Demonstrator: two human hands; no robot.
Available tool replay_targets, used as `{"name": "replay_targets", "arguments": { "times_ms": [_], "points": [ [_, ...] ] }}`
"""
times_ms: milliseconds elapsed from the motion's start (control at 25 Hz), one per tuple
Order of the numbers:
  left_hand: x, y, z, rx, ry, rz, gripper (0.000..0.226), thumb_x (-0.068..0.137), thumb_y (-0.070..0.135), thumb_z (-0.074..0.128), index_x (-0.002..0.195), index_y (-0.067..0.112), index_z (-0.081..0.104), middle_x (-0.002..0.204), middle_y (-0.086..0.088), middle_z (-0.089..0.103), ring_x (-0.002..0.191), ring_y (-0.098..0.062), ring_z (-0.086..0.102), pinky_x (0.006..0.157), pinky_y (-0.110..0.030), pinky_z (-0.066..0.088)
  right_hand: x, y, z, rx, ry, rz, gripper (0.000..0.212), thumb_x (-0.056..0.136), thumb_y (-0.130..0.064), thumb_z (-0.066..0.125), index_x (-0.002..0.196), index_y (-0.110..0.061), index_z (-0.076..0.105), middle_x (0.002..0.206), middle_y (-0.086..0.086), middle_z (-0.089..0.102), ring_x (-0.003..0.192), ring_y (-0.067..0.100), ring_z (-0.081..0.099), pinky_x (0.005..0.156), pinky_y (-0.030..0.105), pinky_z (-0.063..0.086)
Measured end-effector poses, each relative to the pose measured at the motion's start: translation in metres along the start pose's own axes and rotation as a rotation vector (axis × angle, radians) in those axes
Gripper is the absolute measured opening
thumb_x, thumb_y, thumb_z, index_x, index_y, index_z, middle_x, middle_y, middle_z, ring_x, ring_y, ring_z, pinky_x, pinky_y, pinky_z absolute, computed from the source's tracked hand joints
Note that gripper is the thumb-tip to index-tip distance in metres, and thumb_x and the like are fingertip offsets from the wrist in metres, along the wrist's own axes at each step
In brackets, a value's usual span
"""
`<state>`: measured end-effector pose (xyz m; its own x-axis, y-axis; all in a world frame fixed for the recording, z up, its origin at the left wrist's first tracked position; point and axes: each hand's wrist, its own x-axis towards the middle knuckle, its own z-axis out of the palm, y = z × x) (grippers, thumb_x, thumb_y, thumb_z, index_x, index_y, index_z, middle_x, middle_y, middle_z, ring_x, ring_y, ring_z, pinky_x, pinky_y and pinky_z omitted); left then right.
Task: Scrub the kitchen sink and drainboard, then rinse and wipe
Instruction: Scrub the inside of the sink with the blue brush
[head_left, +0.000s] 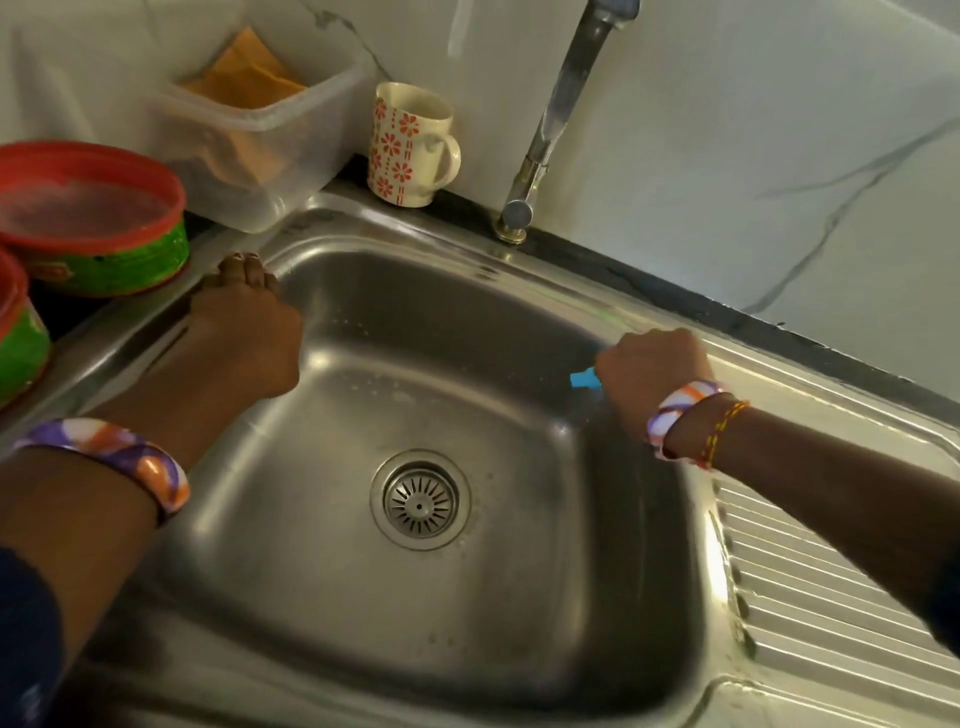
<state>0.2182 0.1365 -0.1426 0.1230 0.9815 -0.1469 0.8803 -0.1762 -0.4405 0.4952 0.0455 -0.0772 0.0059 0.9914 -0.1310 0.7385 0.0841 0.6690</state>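
Observation:
The stainless steel sink (322, 545) fills the middle, with its round drain strainer (420, 500) in the basin floor. The ribbed drainboard (831, 587) lies to the right. My left hand (244, 322) rests on the sink's left rim, fingers over the far left corner. My right hand (655, 371) is at the basin's right wall, fingers curled round a small blue object (583, 378), of which only one end shows. What the blue object is cannot be told.
A chrome tap (553, 119) rises behind the sink, no water visibly running. A floral mug (408, 145) and a clear plastic container (260, 135) stand at the back left. Two red-lidded green tubs (98, 228) sit on the left counter. A marble-look wall is behind.

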Motion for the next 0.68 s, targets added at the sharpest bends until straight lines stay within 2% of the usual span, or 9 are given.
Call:
{"name": "replay_targets", "arguments": {
  "times_ms": [80,280,560,680],
  "points": [
    [0.002,0.002,-0.001,-0.001,0.003,-0.003,0.082,0.090,0.042,0.049,0.146,-0.005,0.012,0.154,-0.025,0.010,0.143,-0.036,0.014,0.113,-0.040,0.025,-0.001,0.005,0.003,0.003,0.008,0.015,0.029,0.096,-0.032,0.045,0.117,-0.022,0.061,0.112,0.001,0.066,0.105,0.025,0.063,0.081,0.028,0.046],
    [0.004,-0.003,0.006,-0.001,0.029,0.000,0.088,0.086,0.044,0.053,0.145,-0.007,0.012,0.152,-0.026,0.013,0.142,-0.036,0.017,0.115,-0.039,0.023,0.008,-0.059,0.053,0.180,-0.214,-0.033,0.034,0.099,-0.015,0.034,0.120,-0.015,0.061,0.121,0.006,0.064,0.115,0.027,0.060,0.087,0.032,0.048],
    [0.001,-0.001,0.004,-0.045,0.028,-0.003,0.090,0.085,0.044,0.054,0.146,-0.006,0.010,0.153,-0.025,0.011,0.143,-0.035,0.015,0.115,-0.039,0.020,-0.015,0.005,0.018,0.062,0.021,0.075,0.035,0.100,-0.035,0.038,0.128,-0.021,0.053,0.117,0.002,0.064,0.107,0.024,0.062,0.084,0.029,0.048],
    [0.002,-0.003,0.006,-0.050,0.034,0.006,0.091,0.084,0.046,0.054,0.146,-0.006,0.012,0.153,-0.025,0.012,0.143,-0.035,0.016,0.115,-0.039,0.020,-0.007,-0.019,0.038,0.167,-0.051,0.055,0.034,0.101,-0.030,0.034,0.129,-0.024,0.053,0.119,0.002,0.063,0.108,0.025,0.062,0.083,0.030,0.048]
  ]
}}
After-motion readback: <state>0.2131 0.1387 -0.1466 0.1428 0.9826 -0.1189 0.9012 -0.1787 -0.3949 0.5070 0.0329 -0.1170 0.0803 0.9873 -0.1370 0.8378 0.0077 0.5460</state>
